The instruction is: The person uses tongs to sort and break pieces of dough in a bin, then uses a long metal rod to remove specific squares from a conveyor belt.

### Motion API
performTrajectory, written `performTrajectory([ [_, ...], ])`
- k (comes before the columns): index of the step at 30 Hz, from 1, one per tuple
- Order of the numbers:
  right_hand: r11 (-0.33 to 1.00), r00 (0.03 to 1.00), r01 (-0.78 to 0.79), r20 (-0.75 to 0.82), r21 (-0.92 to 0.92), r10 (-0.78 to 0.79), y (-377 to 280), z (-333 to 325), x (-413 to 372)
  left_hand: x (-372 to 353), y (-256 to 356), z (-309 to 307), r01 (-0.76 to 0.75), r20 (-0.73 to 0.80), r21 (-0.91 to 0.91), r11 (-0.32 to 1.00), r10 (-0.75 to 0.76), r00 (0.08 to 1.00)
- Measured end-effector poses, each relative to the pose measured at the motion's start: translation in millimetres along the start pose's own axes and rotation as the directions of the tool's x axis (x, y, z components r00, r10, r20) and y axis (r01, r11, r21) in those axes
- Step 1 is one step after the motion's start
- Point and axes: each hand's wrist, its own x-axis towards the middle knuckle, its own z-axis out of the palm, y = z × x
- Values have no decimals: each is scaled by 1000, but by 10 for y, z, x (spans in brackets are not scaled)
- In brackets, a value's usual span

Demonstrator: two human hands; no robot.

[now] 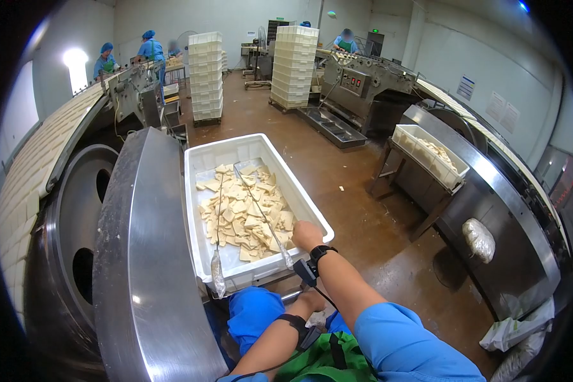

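A white plastic bin [270,153] holds a heap of pale, flat broken pieces [254,210]. Two thin metal rods lie across it, their wrapped handles [218,274] over the near rim. At the bin's near right corner is my right hand [307,235], its fingers curled closed beside the pieces; what they hold, if anything, is hidden. Lower down, my left hand [311,302] is near a metal bar just outside the bin, under my right wrist, its fingers hidden. Both wrists wear black straps with small devices.
A curved steel machine guard [149,254] and a conveyor of pale sheets [44,146] stand left. White crate stacks [206,76] rise behind. Another bin [404,135] rests on a stand at right, near a wrapped bundle [479,240]. Several people in blue caps work far back.
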Motion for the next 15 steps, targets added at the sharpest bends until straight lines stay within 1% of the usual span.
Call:
performTrajectory([
  [2,1000,1000,8,20,-9,-8,-13,-32,-16,-199,181,-268,-18,-31,-18,1000,17,999],
  [3,1000,1000,9,20,-9,-9,-11,-30,-15,-355,341,-526,-67,-54,92,993,72,996],
  [4,1000,1000,10,18,-9,-10,-9,-28,-14,-421,409,-641,-113,-70,203,973,129,989],
  [5,1000,1000,11,17,-10,-11,-7,-25,-13,-418,402,-622,-112,-71,203,973,129,989],
  [7,1000,1000,8,12,-6,-8,-13,-27,-20,-330,304,-438,-87,-140,253,964,125,982],
  [8,1000,1000,5,8,-2,-5,-15,-31,-22,-281,249,-345,-87,-140,254,963,125,982],
  [10,1000,1000,3,14,-5,-3,-13,-26,-11,-153,114,-133,-92,-203,186,978,130,970],
  [11,1000,1000,0,22,-9,0,-11,-21,-6,-73,46,-37,-92,-203,187,978,131,970],
  [12,1000,1000,1,21,-9,0,-12,-24,-9,-37,30,-24,-62,-147,172,983,88,985],
  [14,1000,999,-2,34,10,1,-12,-35,-14,5,-9,14,-31,-89,161,987,46,995],
  [15,1000,999,-2,34,10,1,-14,-40,-18,-122,93,-156,-80,-89,126,989,92,992],
])
